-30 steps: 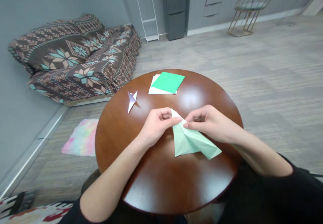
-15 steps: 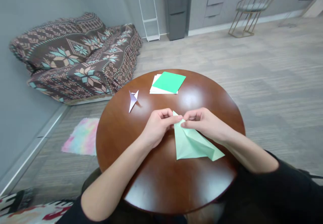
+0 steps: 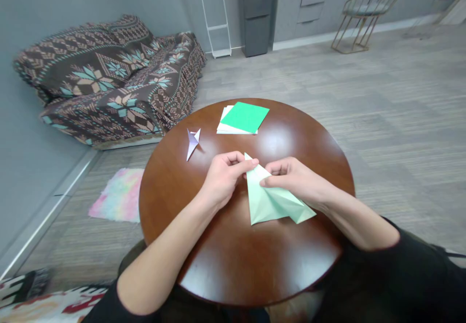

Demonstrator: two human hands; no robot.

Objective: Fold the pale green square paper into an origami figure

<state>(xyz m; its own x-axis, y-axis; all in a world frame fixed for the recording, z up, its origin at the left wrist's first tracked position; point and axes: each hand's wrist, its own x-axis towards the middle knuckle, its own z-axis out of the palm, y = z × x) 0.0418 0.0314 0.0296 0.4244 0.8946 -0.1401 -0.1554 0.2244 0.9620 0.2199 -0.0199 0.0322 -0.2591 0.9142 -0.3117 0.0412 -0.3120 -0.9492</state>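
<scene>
A pale green folded paper (image 3: 267, 200) is held up over the round brown table (image 3: 174, 187), its wide, creased end toward me. My left hand (image 3: 224, 175) pinches the paper near its pointed top, thumb on the front face. On the right edge, a little lower, my right hand (image 3: 296, 179) grips it between thumb and fingers. The fingertips behind the paper are partly hidden. Between the two thumbs a short stretch of the folded edge shows.
Toward the far edge of the table, a bright green sheet (image 3: 246, 117) lies on white sheets (image 3: 224, 129). A small purple folded paper (image 3: 192, 143) stands at the left. Beyond are a covered sofa (image 3: 109, 80) and a wire chair (image 3: 366, 14).
The paper and my left hand have shifted slightly left and away from me. My thumbs are farther apart, and the paper's lower right corner has moved left.
</scene>
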